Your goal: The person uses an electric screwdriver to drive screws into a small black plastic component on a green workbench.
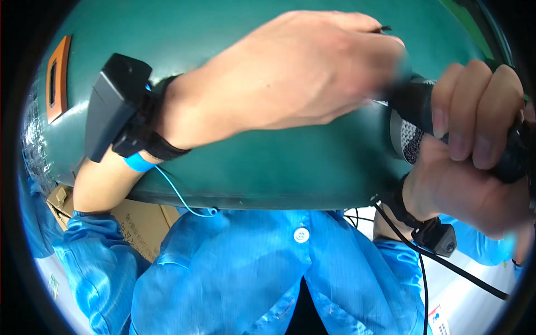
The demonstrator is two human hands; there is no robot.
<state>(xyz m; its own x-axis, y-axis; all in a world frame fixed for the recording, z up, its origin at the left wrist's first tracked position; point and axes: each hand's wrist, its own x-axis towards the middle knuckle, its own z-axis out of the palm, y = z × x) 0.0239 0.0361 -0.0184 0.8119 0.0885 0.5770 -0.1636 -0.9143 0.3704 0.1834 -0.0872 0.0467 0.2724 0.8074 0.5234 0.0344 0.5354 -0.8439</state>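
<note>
My left hand (pixel 329 70) reaches across to the right above the green table, fingers bent and pressed together. Motion blurs its fingertips, and what they pinch is hidden; a small dark tip pokes out beyond them. The fingers of my right hand (pixel 474 120) wrap around a black cylindrical tool (pixel 410 103), possibly an electric screwdriver, whose narrow end points left at my left fingertips. Whether those fingertips touch the tool, I cannot tell. Just under the tool lies a black-and-white speckled piece (pixel 411 139) with a grey rim, partly covered by my right hand.
A green mat (pixel 268 167) covers the table, its near edge close to my body. An orange slotted piece (pixel 58 78) lies at the far left. A cardboard box (pixel 142 226) stands below the edge. A thin blue cord (pixel 178 192) trails from my left wrist; a black cable (pixel 446 262) hangs at right.
</note>
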